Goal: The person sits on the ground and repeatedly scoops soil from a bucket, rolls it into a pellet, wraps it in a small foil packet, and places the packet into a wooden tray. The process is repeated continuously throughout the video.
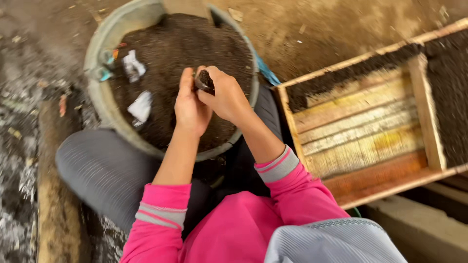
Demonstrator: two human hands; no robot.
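Bare earthen ground [331, 29], brown and scattered with small debris, lies under everything, and the person sits on it with grey-trousered knees spread. Between the knees stands a round grey metal basin [100, 92] filled nearly to the rim with dark, crumbly soil [195, 48].

Both hands meet over the middle of that basin. The right hand [226, 97] is closed around a small dark lump of packed soil [205, 80], fingers curled over it so only its top shows. The left hand [189, 104] presses against the same lump from the other side, thumb and fingers pinched on it; the two hands touch each other at the grip. The lump sits just above the soil surface, slightly toward the far side of the basin from the person's body.

Left of the grip, lying on the soil, are two crumpled white scraps of paper or plastic [140, 107], one nearer the rim, one closer to the hands. Small coloured bits sit at the basin's left edge.

Right of the grip, well apart, rests a shallow wooden tray with a slatted, yellowish bottom [360, 131]; dark soil lines its far inner wall and fills the compartment beyond its divider.

Pink sleeves with grey striped cuffs [278, 165] cover both forearms below the wrists.
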